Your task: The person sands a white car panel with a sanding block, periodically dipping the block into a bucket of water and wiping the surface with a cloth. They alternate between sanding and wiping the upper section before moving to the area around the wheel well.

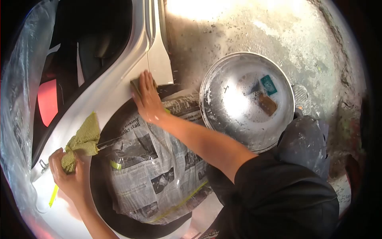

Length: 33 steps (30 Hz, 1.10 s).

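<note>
A white car body panel (119, 85) curves around the wheel arch in front of me. My right hand (148, 99) lies against the panel above the arch, its fingers close together over a thin grey-olive sanding pad (135, 84); most of the pad is hidden beneath them. Lower left, my left hand (68, 175) grips a bunched yellow-green cloth (84, 137), whose loose end spreads over the panel near the arch edge. Under my right forearm, the wheel is wrapped in newspaper (135, 175) with strips of yellow tape.
A round metal basin (207, 115) stands on the stained concrete floor (318, 51), holding cloudy liquid, a green pad (268, 85) and a brown block (267, 104). Clear plastic sheeting (20, 103) hangs at the left beside the open door gap. My knee (304, 139) is next to the basin.
</note>
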Each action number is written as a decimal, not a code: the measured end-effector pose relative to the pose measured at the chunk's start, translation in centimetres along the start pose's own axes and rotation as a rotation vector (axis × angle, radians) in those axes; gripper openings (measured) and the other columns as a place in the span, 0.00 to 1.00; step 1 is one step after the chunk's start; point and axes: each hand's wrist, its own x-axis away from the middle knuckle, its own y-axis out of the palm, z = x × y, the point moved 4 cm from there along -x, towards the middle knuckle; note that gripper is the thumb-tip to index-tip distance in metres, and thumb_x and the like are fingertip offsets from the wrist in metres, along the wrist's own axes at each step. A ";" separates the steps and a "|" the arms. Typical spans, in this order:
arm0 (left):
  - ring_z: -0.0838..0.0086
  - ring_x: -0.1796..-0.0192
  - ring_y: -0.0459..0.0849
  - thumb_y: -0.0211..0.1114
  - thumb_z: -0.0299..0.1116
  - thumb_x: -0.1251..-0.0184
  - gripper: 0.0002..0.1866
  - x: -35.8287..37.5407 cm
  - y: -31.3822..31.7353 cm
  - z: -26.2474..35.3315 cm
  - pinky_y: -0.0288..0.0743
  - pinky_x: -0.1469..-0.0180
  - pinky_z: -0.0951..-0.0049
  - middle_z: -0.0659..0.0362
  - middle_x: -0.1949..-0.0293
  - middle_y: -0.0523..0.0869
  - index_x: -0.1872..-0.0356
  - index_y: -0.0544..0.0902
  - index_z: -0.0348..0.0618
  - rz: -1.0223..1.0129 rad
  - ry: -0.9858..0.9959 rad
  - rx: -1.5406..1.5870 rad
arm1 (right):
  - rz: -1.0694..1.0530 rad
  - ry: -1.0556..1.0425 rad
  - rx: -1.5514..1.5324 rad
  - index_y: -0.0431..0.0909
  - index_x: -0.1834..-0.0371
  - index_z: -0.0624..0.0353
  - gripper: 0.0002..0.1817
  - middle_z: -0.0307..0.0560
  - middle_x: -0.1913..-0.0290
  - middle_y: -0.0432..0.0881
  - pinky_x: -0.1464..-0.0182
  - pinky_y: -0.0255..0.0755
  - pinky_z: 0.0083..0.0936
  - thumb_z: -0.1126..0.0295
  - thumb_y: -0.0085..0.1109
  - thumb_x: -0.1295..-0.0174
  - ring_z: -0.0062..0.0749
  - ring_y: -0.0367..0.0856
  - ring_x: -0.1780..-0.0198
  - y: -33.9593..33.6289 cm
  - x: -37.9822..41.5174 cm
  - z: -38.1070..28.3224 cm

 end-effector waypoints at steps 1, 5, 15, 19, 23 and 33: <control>0.50 0.48 0.81 0.68 0.28 0.45 0.15 0.1 0.0 0.2 0.72 0.40 0.57 0.46 0.53 0.82 0.58 0.78 0.35 -0.009 -0.002 -0.008 | 0.028 0.013 -0.020 0.44 0.22 0.80 0.41 0.76 0.20 0.46 0.17 0.38 0.47 0.56 0.46 0.25 0.63 0.40 0.17 0.6 -0.4 0.4; 0.51 0.49 0.81 0.67 0.29 0.39 0.13 0.2 -0.2 0.2 0.72 0.40 0.60 0.47 0.53 0.83 0.56 0.78 0.33 -0.023 0.023 -0.021 | 0.042 0.070 -0.161 0.46 0.23 0.81 0.41 0.77 0.20 0.47 0.17 0.39 0.48 0.57 0.46 0.25 0.65 0.41 0.17 -0.6 -4.4 0.4; 0.51 0.50 0.81 0.67 0.28 0.40 0.13 0.1 -0.3 0.5 0.73 0.42 0.60 0.48 0.54 0.83 0.56 0.78 0.34 -0.022 0.012 -0.025 | 0.105 -0.105 0.080 0.46 0.23 0.81 0.42 0.78 0.21 0.48 0.17 0.38 0.45 0.53 0.46 0.24 0.61 0.43 0.17 2.3 -5.1 3.1; 0.50 0.49 0.81 0.67 0.27 0.42 0.14 0.1 0.0 -0.6 0.73 0.42 0.59 0.48 0.54 0.82 0.56 0.78 0.34 -0.007 0.037 -0.016 | 0.072 -0.046 -0.115 0.46 0.23 0.82 0.42 0.79 0.21 0.48 0.17 0.38 0.46 0.54 0.46 0.24 0.65 0.41 0.17 0.6 -2.0 1.5; 0.50 0.49 0.81 0.69 0.28 0.44 0.14 0.4 -0.2 0.6 0.73 0.42 0.57 0.47 0.54 0.82 0.59 0.77 0.36 -0.023 -0.016 -0.020 | 0.059 0.079 -0.229 0.47 0.23 0.82 0.42 0.79 0.21 0.48 0.17 0.37 0.49 0.53 0.45 0.24 0.68 0.41 0.18 0.4 -5.8 1.2; 0.50 0.49 0.80 0.67 0.27 0.43 0.13 0.1 0.0 0.1 0.72 0.42 0.57 0.48 0.54 0.82 0.58 0.78 0.36 -0.009 0.022 -0.028 | 0.078 0.180 0.001 0.52 0.20 0.66 0.38 0.73 0.21 0.51 0.18 0.38 0.48 0.52 0.45 0.24 0.66 0.42 0.18 -0.5 -4.3 -0.1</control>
